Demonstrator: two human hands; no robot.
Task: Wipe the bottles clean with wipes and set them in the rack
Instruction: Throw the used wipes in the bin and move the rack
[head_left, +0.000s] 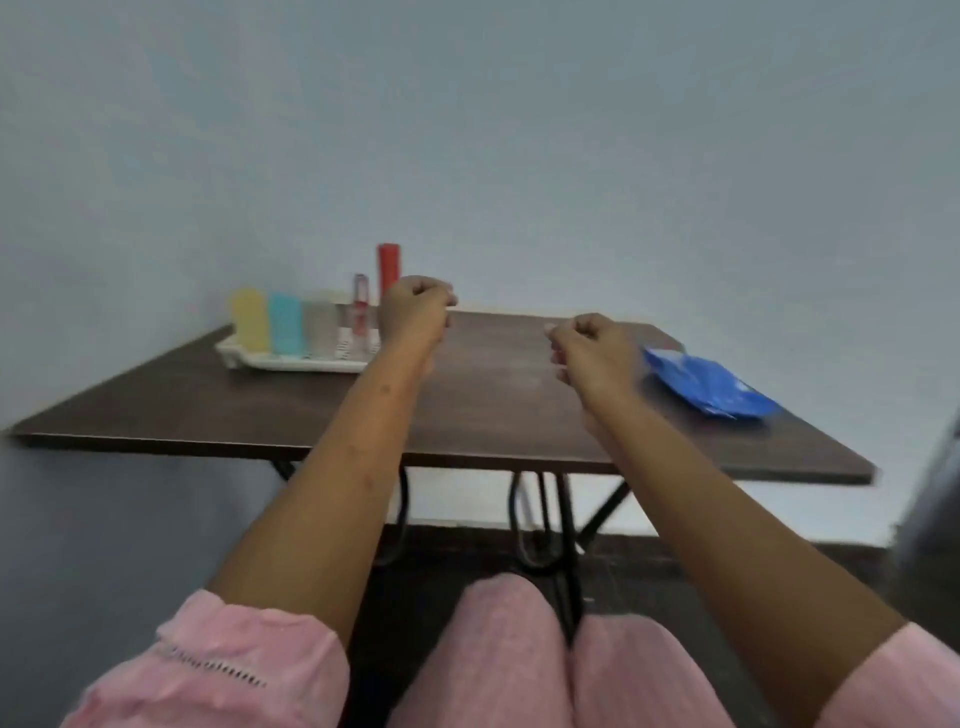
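A white rack (270, 358) sits at the far left of the dark table (260, 410). In it stand a yellow bottle (250, 318), a teal bottle (285, 325), a grey bottle (319, 328) and a small clear bottle with red contents (360, 309). A tall red bottle (388, 267) stands behind, partly hidden by my left hand (415, 310). That hand hovers over the table beside the rack, fingers curled, holding nothing. My right hand (589, 348) is also curled and empty, just left of the blue wipes pack (709, 382).
A pale wall runs close behind the table. The table's black metal legs (540, 519) stand under its front edge, near my knees in pink cloth (519, 660). A dark upright object (935, 478) shows at the right border.
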